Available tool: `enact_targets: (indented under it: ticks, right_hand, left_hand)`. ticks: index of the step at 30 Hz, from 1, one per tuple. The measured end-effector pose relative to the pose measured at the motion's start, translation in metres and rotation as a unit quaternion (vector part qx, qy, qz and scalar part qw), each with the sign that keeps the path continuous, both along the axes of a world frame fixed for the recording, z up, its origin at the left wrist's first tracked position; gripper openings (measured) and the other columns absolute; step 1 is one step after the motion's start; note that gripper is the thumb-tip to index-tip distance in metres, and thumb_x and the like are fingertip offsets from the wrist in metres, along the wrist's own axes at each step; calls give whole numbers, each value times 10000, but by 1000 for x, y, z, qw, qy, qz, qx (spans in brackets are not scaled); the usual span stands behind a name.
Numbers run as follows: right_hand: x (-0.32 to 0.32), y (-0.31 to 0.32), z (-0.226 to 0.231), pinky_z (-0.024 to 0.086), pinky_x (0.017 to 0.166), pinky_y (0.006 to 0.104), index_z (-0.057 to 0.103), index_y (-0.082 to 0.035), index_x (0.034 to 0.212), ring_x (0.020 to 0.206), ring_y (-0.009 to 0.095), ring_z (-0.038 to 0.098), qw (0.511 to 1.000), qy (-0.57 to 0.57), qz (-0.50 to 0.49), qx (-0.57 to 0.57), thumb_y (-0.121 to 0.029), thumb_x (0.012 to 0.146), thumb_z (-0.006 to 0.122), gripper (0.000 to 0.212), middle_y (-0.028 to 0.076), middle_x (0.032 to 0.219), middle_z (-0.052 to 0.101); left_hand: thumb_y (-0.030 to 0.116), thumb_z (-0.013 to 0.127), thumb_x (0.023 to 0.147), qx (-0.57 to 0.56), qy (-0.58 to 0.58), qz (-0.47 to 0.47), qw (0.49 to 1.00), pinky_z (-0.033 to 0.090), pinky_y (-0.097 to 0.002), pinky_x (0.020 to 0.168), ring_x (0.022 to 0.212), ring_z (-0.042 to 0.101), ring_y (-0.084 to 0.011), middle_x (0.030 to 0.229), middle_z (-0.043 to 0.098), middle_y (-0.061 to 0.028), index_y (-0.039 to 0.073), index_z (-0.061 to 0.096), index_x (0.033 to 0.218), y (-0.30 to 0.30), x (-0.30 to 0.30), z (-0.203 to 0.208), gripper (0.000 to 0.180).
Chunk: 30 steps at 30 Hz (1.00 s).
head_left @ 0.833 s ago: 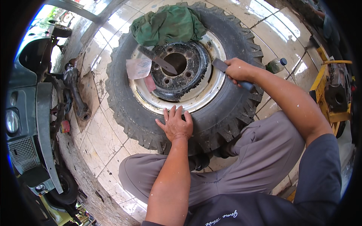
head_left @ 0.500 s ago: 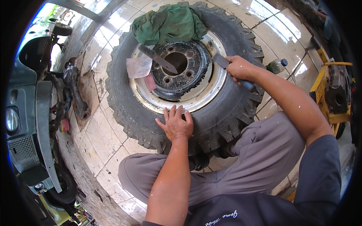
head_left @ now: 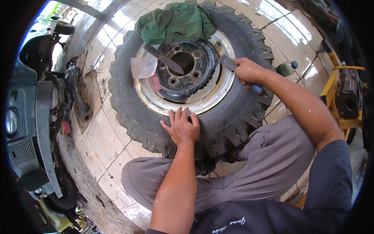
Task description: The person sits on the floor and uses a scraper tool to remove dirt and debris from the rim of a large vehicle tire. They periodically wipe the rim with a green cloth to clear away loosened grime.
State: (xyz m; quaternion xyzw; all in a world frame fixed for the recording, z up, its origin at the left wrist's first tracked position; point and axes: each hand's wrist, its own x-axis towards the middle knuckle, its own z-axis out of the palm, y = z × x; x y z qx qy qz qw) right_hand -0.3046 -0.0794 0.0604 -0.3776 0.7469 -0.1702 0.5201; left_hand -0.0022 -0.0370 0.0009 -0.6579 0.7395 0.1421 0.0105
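A large knobbly tyre lies flat in front of me, its white wheel rim around a black hub centre with bolt holes. My left hand rests on the near sidewall, fingers spread, their tips at the rim's edge. Gripped in my right hand is a scraper with a flat metal blade and a dark blue handle; the blade is over the rim's right side. Across the hub lies a pointed knife. Beside it are a pale paper sheet and a reddish sandpaper piece.
A crumpled green cloth covers the tyre's far side. To the right stand a bottle and a yellow metal frame. On the left are a rusty metal arm and a vehicle front. Cracked tiles form the floor.
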Motion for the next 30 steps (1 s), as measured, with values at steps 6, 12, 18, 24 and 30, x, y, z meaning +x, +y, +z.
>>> enact_targets:
  ticks: [6,12,18,24,30]
  right_hand:
    - [-3,5,-4,502,500,386,589,-45,1342,517,203,596,996,61,45,-55,-48,871,459,488,123,710,597]
    - [3,8,4,552,761,432,565,2,1396,826,359,724,978,148,133,-60,-17,796,520,601,292,914,704]
    - [-9,10,-2,512,909,463,654,-139,1315,1059,433,658,942,212,231,-119,-22,796,547,542,260,1054,707]
    - [-7,7,0,511,901,474,662,-137,1297,1055,432,656,943,214,230,-110,-24,800,559,520,258,1079,700]
    - [-1,-1,-9,515,924,470,660,-125,1307,1072,426,654,942,242,208,-100,-40,807,574,514,256,1111,697]
  left_hand:
    - [417,515,947,0,5,0,1000,64,-662,1215,1490,333,-288,1491,536,-13,233,675,1309,0,1,0,436]
    - [414,515,947,-4,4,-2,1000,69,-666,1211,1485,341,-288,1485,542,-17,229,678,1305,-1,0,1,435]
    - [413,516,945,-5,4,-2,1000,67,-662,1213,1486,339,-283,1484,542,-16,233,675,1308,0,1,0,435]
    - [412,517,945,-7,0,0,1000,65,-653,1218,1484,345,-281,1482,544,-13,237,675,1307,0,1,-3,432]
    - [408,520,950,-13,3,-3,1000,70,-651,1217,1484,345,-281,1483,544,-12,238,678,1302,0,-2,-1,422]
